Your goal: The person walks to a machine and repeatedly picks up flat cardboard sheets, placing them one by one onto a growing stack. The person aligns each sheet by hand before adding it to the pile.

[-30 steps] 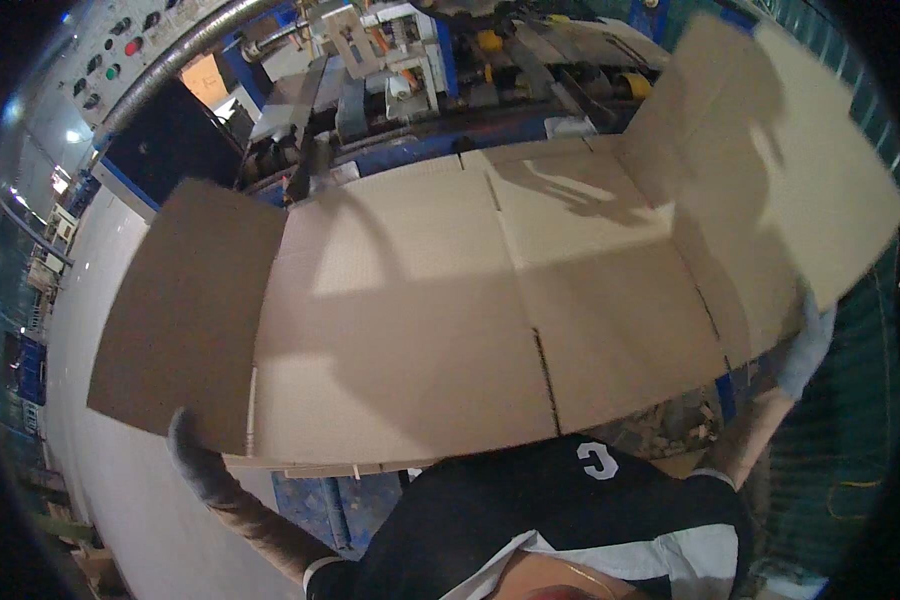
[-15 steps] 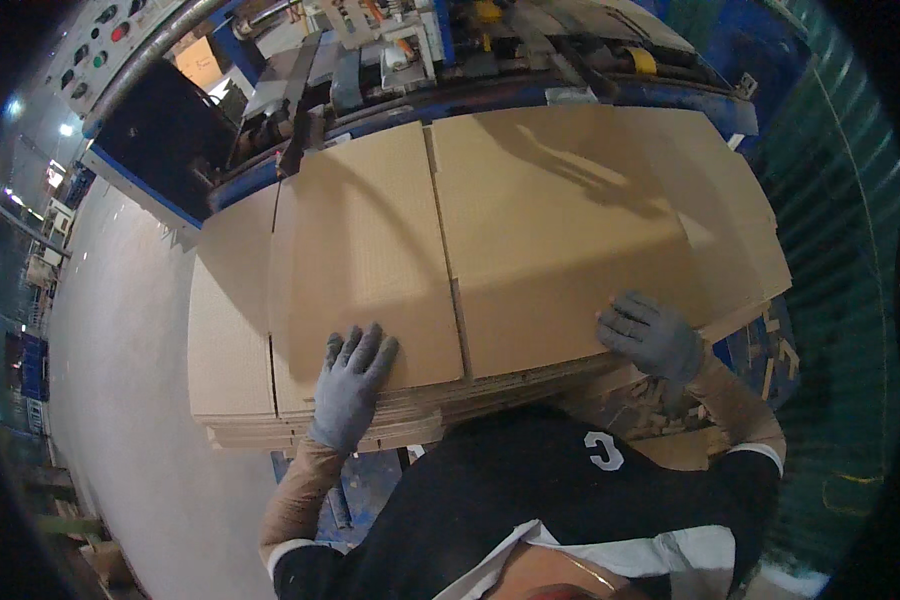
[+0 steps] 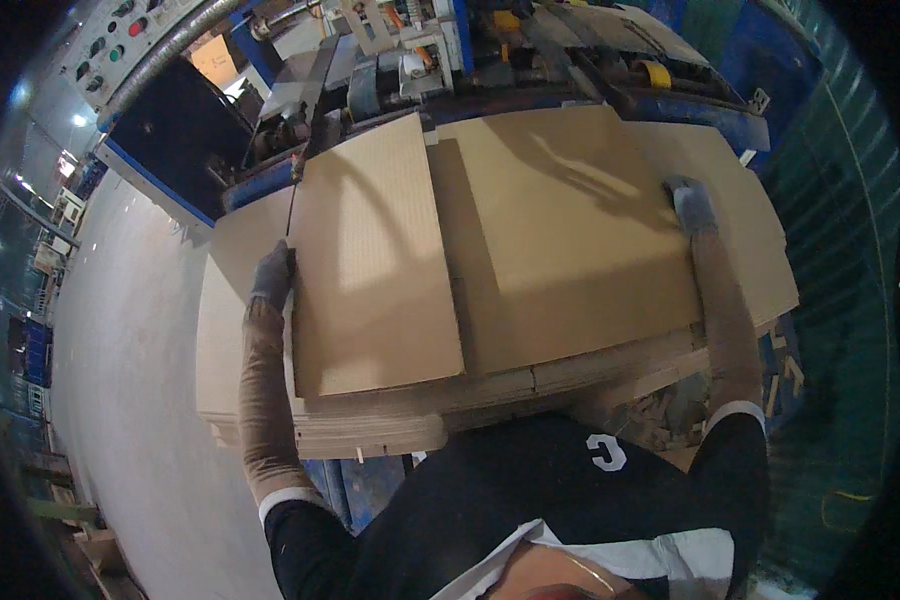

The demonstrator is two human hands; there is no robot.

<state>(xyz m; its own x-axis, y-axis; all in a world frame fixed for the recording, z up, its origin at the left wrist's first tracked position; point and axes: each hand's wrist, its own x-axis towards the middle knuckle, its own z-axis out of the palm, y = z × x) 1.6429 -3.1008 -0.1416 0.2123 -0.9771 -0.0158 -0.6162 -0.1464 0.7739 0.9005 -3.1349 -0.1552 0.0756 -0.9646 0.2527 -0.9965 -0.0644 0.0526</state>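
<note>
Your gloved left hand [image 3: 271, 277] grips the left edge of the top folded cardboard sheet [image 3: 490, 250], and your right hand [image 3: 692, 205] clasps its right edge. The sheet lies flat on the cardboard stack [image 3: 370, 425] before the blue machine [image 3: 390, 70].

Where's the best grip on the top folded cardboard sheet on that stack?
Probably the two outer side edges, one hand from each side. The top cardboard sheet lies flat and wide on the stack, too broad for one hand. The left hand is at its left edge, the right hand at its right edge, fingers at the rim.
</note>
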